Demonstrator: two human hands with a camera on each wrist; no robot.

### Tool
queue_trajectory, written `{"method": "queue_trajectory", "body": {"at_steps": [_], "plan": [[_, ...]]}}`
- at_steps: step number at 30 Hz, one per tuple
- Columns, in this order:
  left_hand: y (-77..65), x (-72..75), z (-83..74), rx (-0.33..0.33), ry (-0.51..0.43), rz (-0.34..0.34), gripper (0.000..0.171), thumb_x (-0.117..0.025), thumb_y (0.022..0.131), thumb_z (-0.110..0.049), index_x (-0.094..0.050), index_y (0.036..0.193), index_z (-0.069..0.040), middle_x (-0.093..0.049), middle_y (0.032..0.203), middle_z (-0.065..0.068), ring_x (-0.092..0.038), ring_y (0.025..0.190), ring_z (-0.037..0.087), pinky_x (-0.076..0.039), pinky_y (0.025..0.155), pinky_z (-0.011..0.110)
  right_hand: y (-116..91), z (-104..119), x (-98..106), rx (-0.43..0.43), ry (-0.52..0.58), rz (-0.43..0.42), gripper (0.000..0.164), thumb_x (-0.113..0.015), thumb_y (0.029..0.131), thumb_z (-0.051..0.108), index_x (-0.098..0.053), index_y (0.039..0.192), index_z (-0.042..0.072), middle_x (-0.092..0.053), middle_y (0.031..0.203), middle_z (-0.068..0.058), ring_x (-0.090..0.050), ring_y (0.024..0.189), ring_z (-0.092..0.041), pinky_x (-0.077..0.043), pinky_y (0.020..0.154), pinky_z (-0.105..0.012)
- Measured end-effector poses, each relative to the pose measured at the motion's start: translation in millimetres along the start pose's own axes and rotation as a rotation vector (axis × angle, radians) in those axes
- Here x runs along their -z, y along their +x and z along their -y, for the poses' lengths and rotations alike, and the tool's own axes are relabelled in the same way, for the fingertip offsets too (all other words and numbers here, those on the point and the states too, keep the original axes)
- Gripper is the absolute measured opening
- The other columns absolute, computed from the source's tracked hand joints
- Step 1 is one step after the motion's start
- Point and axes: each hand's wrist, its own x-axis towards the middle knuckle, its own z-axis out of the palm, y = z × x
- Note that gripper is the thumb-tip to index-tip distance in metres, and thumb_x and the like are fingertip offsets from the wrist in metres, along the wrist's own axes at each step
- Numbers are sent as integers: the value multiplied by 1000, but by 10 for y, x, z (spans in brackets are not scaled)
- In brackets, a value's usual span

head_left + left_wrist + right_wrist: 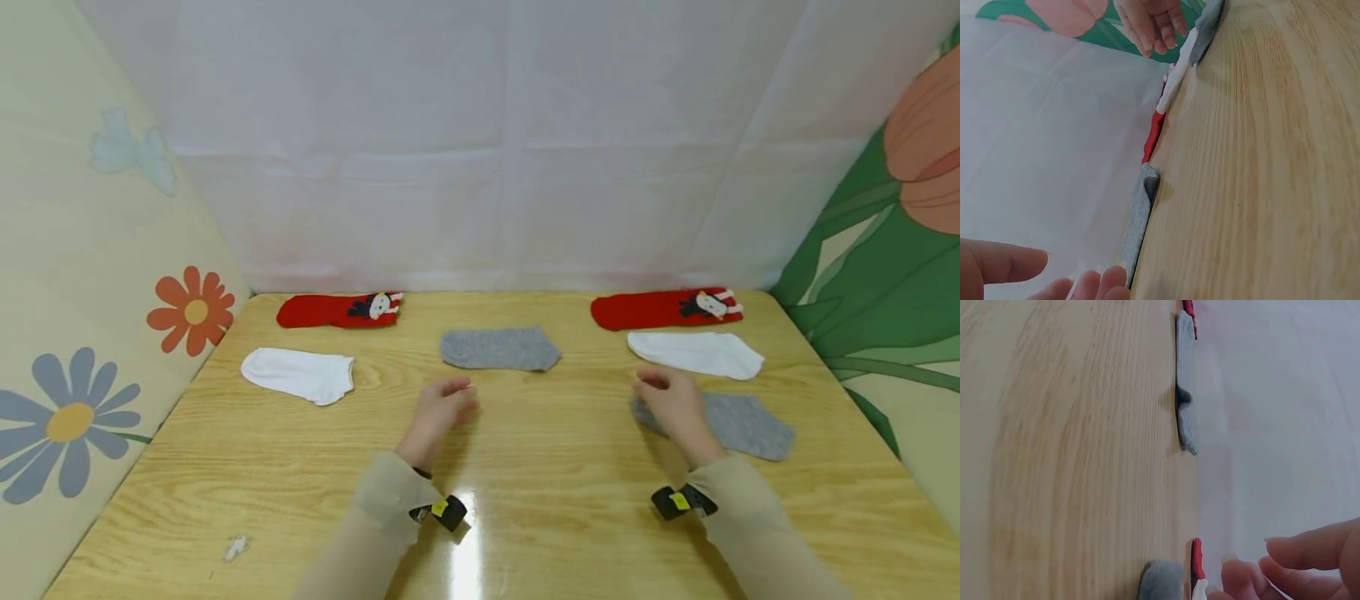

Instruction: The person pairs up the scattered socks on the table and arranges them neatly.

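My left hand [442, 411] hovers over the table, fingers loosely bent and holding nothing. Just beyond its fingertips lies a grey sock [498, 348], flat at the middle of the table. Over the toe-side end of a second grey sock [746, 425] hangs my right hand [675, 408], with a gap showing between thumb and fingers in the right wrist view. A white sock [697, 354] lies just past that hand, and behind it a red sock [660, 309] with a cartoon figure. On the left side rest another white sock [298, 374] and another red sock [337, 310].
The wooden table [300, 500] ends at a white cloth backdrop [480, 167]. Painted panels with flowers close off the left side [112, 250] and the right side [885, 292]. A small white mark [236, 548] shows on the table's near left.
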Motion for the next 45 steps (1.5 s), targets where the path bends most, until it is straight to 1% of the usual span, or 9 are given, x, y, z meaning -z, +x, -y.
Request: {"method": "queue_trajectory", "body": {"at_steps": [11, 16, 20, 25, 32, 34, 37, 40, 45], "plan": [[-42, -108, -2, 9, -33, 69, 35, -55, 96, -3, -52, 125, 17, -62, 111, 27, -66, 94, 31, -54, 83, 40, -97, -118, 142, -42, -16, -10, 35, -57, 95, 8, -56, 120, -17, -63, 107, -29, -54, 72, 0, -47, 62, -18], [-43, -159, -6, 6, -32, 91, 36, -55, 96, -4, -52, 124, 18, -63, 110, 26, -67, 91, 27, -54, 78, 36, -110, -178, 225, -61, -56, -15, 37, -57, 97, 12, -57, 122, -16, -63, 109, -29, -58, 81, -9, -46, 64, -18], [-50, -189, -17, 16, -34, 100, 36, -54, 97, -5, -51, 126, 17, -62, 112, 27, -66, 95, 31, -54, 78, 35, -122, -218, 271, -84, -75, -28, 38, -56, 97, 14, -57, 122, -15, -62, 111, -29, -58, 84, -12, -46, 64, -19], [-48, -233, -35, 23, -45, 117, 36, -53, 98, -6, -51, 127, 16, -61, 115, 28, -65, 98, 34, -54, 80, 37, -137, -278, 337, -103, -75, -49, 39, -56, 98, 14, -56, 123, -14, -61, 113, -30, -51, 78, -1, -45, 62, -18], [-37, -278, -31, 36, -33, 164, 38, -53, 99, -7, -49, 130, 15, -60, 118, 27, -66, 98, 31, -54, 83, 38, -171, -397, 455, -103, -102, -70, 40, -56, 98, 15, -55, 124, -15, -61, 114, -31, -46, 75, 8, -44, 62, -15], [-40, -289, -33, 35, -31, 172, 38, -52, 99, -7, -49, 130, 15, -60, 119, 27, -65, 99, 32, -53, 84, 39, -182, -425, 487, -108, -115, -68, 40, -55, 99, 15, -54, 125, -15, -59, 116, -31, -50, 79, 2, -43, 62, -15], [-44, -313, -35, 35, -31, 181, 38, -52, 99, -6, -49, 130, 16, -59, 120, 27, -65, 101, 34, -53, 85, 40, -198, -452, 526, -129, -115, -60, 42, -52, 100, 16, -51, 128, -15, -56, 120, -33, -57, 91, -18, -42, 62, -16], [-44, -343, -32, 37, -35, 190, 38, -52, 99, -6, -49, 130, 16, -59, 120, 28, -64, 102, 35, -53, 85, 40, -208, -469, 554, -157, -110, -68, 44, -51, 100, 17, -49, 130, -15, -53, 123, -34, -54, 104, -35, -42, 62, -16], [-45, -394, -27, 52, -39, 195, 38, -53, 99, -7, -50, 130, 14, -60, 121, 26, -64, 103, 35, -53, 85, 40, -227, -490, 581, -177, -101, -99, 45, -49, 101, 19, -48, 131, -14, -51, 125, -34, -53, 106, -38, -41, 62, -18]]}}
